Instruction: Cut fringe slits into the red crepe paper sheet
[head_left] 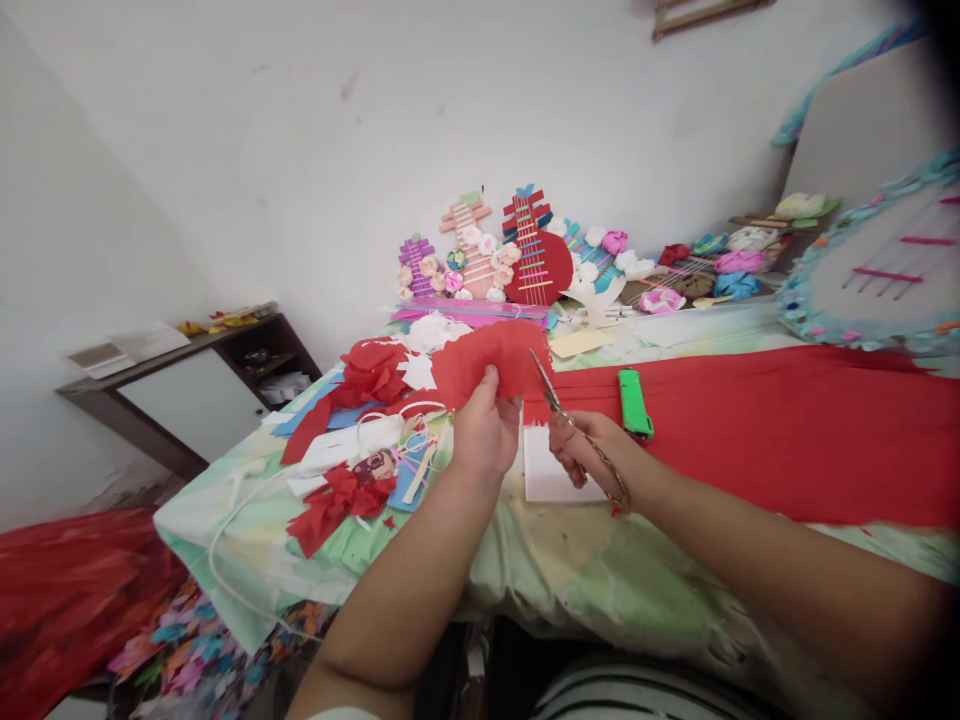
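Observation:
My left hand (487,430) pinches a piece of red crepe paper (491,350) above the table, thumb on top. Its edge looks ragged and cut. In my right hand (589,445) are metal scissors (551,390), their blades pointing up and away at the right edge of the red piece. Whether the blades touch the paper I cannot tell. Beneath my right hand lies a white card (544,465), partly covered. A long red crepe sheet (772,430) stretches across the right side of the table, with a green box cutter (636,402) lying on it.
Red scraps (345,505), a white cord and a white glue gun-like tool (349,445) clutter the left. Decorated paper instruments (536,255) stand along the wall. A large round decorated piece (892,260) leans at right. A low cabinet (202,390) stands left of the table.

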